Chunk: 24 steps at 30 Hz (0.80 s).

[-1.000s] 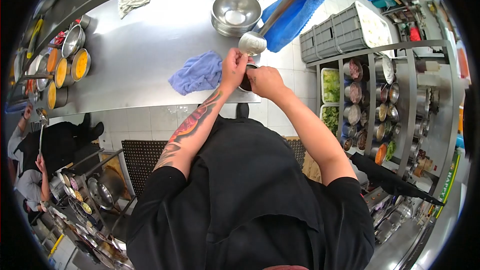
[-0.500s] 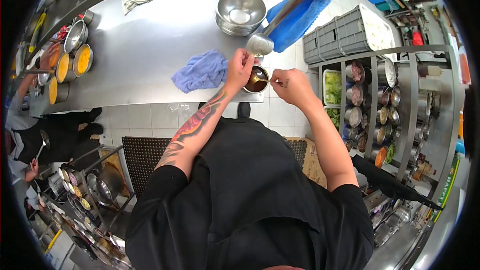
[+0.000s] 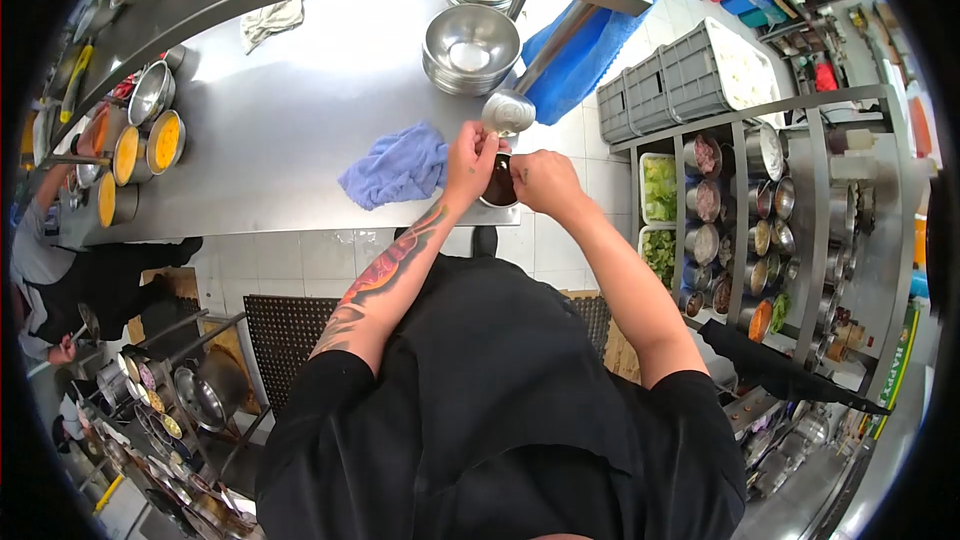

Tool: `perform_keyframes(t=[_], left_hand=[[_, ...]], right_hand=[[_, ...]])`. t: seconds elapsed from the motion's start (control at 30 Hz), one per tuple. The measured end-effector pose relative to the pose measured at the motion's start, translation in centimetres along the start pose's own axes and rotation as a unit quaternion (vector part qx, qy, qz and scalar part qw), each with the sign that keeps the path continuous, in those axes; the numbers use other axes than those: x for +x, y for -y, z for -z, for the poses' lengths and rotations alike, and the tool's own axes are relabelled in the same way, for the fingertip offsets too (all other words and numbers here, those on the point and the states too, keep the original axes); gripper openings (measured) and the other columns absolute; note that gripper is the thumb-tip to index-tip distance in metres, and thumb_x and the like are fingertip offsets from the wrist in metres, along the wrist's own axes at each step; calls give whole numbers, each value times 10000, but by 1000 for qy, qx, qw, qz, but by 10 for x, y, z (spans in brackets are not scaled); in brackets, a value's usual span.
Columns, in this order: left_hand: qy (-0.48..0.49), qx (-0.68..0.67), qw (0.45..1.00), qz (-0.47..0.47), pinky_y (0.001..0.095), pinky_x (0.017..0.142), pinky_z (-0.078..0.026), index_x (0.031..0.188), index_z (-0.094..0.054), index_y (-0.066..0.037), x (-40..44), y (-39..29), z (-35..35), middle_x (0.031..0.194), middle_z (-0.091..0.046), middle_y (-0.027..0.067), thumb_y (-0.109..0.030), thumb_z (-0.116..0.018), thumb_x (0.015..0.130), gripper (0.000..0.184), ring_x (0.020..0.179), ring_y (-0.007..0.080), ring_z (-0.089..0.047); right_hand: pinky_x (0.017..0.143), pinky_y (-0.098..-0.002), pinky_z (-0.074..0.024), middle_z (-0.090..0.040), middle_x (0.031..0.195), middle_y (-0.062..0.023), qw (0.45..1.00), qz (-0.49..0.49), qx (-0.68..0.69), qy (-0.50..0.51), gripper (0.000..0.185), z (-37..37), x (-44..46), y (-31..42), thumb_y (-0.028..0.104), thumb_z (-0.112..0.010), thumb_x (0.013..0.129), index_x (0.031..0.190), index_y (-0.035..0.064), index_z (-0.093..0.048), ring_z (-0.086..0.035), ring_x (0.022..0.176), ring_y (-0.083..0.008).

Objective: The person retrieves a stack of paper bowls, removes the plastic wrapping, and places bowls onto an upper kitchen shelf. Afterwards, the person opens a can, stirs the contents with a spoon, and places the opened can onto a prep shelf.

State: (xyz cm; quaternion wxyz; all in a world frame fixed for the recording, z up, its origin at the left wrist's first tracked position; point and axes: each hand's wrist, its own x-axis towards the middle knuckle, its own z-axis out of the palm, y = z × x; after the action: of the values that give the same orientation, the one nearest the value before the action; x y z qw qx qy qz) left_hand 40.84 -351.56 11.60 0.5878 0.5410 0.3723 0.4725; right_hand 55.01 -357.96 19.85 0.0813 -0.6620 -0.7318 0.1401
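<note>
A metal container of dark liquid (image 3: 499,190) stands at the front right corner of the steel table (image 3: 260,170). My left hand (image 3: 470,162) is closed at its upper left rim, touching the raised round metal lid (image 3: 508,112); what its fingers pinch is hidden. Over the container's right side is my right hand (image 3: 545,183), fingers closed; the spoon seen earlier is now hidden by the hand or the container. A crumpled blue cloth (image 3: 396,166) lies left of my left hand. Stacked steel bowls (image 3: 471,48) stand behind the lid.
Pots of orange liquid (image 3: 165,142) line the table's left end. A white cloth (image 3: 271,24) lies at the back. To the right are a grey crate (image 3: 660,95) and a rack of food containers (image 3: 737,230). Another person (image 3: 80,275) stands at far left.
My right hand first drew back, showing a spoon over the dark liquid, then returned left to the container. The other person's arm at far left has moved. The view has shifted slightly.
</note>
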Motion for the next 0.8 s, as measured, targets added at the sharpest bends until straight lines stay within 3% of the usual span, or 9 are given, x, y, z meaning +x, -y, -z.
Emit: perform_keyframes(t=[0.33,0.67,0.8], left_hand=[[-34,0,999,-5,297,743,-558,1055,-538,25,0,15,3,906,-726,114,-101,-586,1031,137,820,154,-717],[-17,2,1000,0,307,773,-579,1078,-537,35,-1,8,5,933,-726,133,-109,-555,1058,146,856,178,-734],[-26,-4,1000,-12,298,723,-565,1054,-540,40,0,11,4,899,-731,131,-109,-581,1035,155,828,161,-735]], right_hand=[[634,-504,-531,-685,689,-164,1000,16,-9,1,20,-6,-1,6,106,-665,776,783,93,-679,-682,676,-387],[610,-495,-529,-672,667,-169,1000,6,-6,-3,49,64,-33,27,130,-673,839,825,87,-691,-679,655,-383],[603,-491,-527,-672,663,-169,999,8,-34,-17,62,70,-34,20,132,-672,841,805,83,-685,-675,642,-381]])
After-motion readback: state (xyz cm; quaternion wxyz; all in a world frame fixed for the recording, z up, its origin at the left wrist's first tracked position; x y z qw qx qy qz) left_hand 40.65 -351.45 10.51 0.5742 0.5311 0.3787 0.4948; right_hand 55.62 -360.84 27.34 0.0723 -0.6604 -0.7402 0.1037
